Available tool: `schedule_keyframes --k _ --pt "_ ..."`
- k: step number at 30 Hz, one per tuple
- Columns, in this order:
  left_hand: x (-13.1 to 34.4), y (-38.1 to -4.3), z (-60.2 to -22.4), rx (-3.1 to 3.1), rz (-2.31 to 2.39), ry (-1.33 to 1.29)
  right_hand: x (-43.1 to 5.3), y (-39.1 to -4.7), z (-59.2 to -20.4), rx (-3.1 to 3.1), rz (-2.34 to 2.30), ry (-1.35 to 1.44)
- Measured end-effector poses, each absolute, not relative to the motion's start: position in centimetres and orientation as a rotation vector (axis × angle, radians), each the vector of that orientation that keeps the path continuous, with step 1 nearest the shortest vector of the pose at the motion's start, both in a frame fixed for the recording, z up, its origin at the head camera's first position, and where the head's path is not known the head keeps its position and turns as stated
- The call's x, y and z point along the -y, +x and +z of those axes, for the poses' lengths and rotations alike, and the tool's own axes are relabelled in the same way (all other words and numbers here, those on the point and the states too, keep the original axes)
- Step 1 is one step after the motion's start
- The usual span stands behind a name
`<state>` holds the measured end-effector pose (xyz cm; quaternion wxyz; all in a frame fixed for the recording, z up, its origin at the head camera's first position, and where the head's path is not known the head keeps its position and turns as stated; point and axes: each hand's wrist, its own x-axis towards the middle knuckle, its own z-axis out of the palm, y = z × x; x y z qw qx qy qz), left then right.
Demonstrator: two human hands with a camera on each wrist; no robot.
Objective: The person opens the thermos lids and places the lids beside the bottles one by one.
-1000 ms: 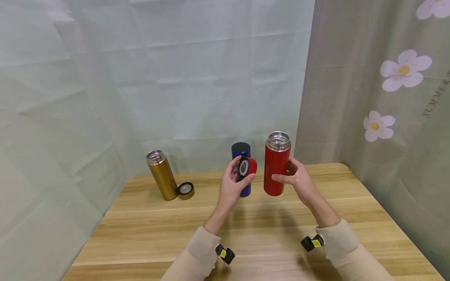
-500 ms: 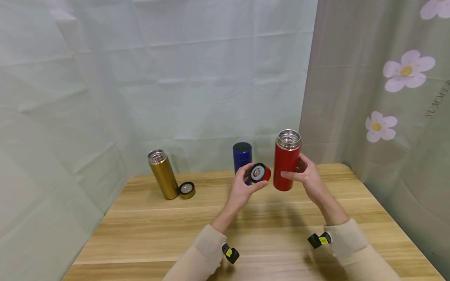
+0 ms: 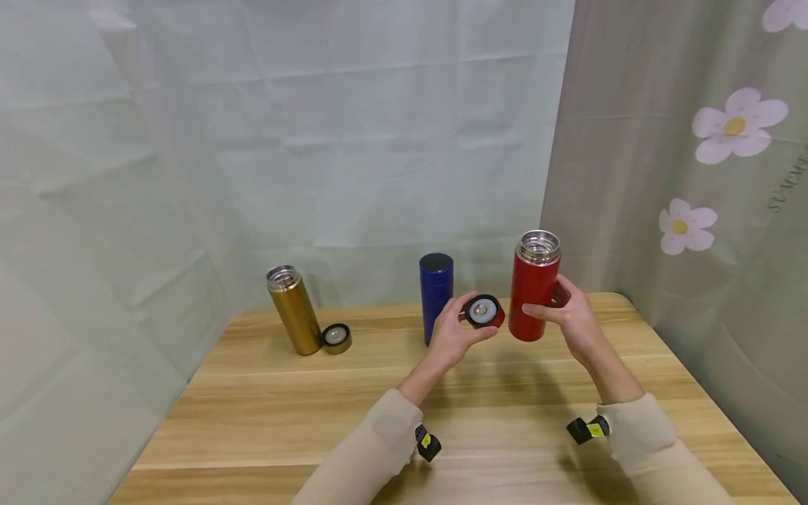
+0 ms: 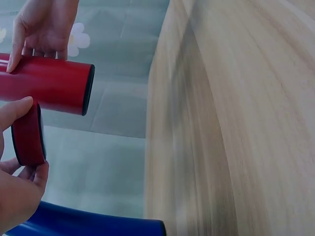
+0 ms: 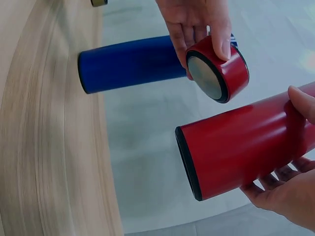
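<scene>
In the head view my right hand (image 3: 571,319) grips an uncapped red thermos (image 3: 529,298), thumb across its front, its steel mouth facing up. The flask is raised above the table; the right wrist view shows its black base rim. My left hand (image 3: 451,333) pinches the thermos's red lid (image 3: 496,319) by its sides, with the pale inner face turned toward the head camera. The lid is beside the flask's lower half, left of it. Behind the left hand stands a blue thermos (image 3: 435,287) with a dark top, partly covered by the fingers.
A gold thermos (image 3: 297,315) without its lid stands on the wooden table (image 3: 265,421) at the left. Its gold lid (image 3: 337,339) lies next to its base, inner side up. A pale curtain (image 3: 379,140) hangs right behind the table's back edge.
Both hands have shifted to the right, carrying the red thermos and its lid. The lid has also dropped slightly and tilted so its inner face points more upward. More of the blue thermos shows.
</scene>
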<state>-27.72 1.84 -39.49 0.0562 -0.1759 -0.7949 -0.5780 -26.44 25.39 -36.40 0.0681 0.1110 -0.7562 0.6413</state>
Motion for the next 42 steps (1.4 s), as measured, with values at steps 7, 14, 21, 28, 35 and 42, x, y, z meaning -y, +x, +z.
schedule_keyframes --k 7,14,21,28,35,42 --pt "-2.7 -28.2 -40.2 2.384 -1.789 -0.492 -26.3 -26.4 -36.5 2.273 1.933 0.284" --pt "-3.6 -28.9 -41.3 2.386 -1.826 -0.491 -27.1 -26.7 -37.0 2.250 1.879 0.193" --pt "-4.8 -29.6 -42.4 2.416 -1.800 -0.433 -28.5 -27.5 -38.0 2.285 1.785 0.158" --pt "-6.6 -29.9 -43.0 2.422 -1.808 -0.368 -30.2 -28.2 -39.0 2.283 1.805 0.157" --pt "-8.2 -30.3 -43.6 2.448 -1.739 -0.276 -31.5 -28.8 -39.7 2.258 1.923 0.170" --pt "-9.1 -30.5 -44.5 2.448 -1.746 -0.230 -32.4 -29.5 -40.4 2.124 2.094 0.232"
